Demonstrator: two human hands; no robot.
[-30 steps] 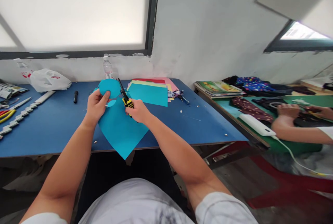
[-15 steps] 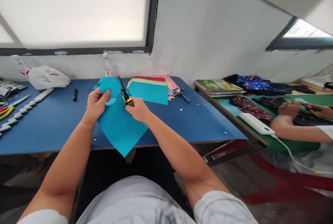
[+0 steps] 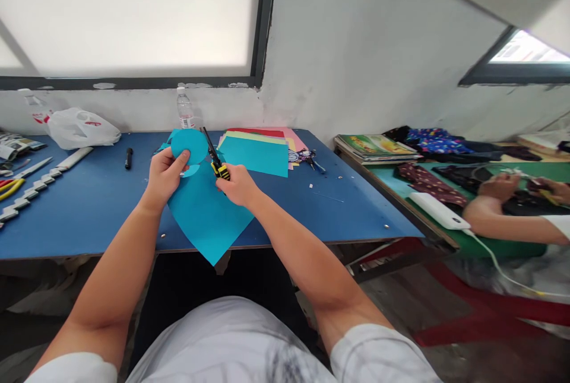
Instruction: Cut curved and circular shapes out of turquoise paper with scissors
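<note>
My left hand (image 3: 167, 172) pinches a round piece of blue paper (image 3: 189, 144) by its lower edge, thumb on top. In my right hand (image 3: 239, 184) is a pair of black and yellow scissors (image 3: 217, 163), blades pointing up and away beside the disc's right edge. Whether the blades touch the disc I cannot tell. A larger blue sheet (image 3: 209, 217) lies beneath both hands, one corner hanging over the table's front edge. Blue offcuts (image 3: 164, 144) show behind the disc, partly hidden by it.
Stacked coloured paper (image 3: 260, 154) lies behind my right hand, near a water bottle (image 3: 184, 108). To the left are a black marker (image 3: 129, 158), yellow-handled scissors (image 3: 12, 189) and a white plastic bag (image 3: 84, 128). A co-worker's hands (image 3: 499, 186) are busy at the green table on the right.
The view has shifted slightly. Both my hands keep nearly the same pose on the disc and scissors. The co-worker's hands have moved a little.
</note>
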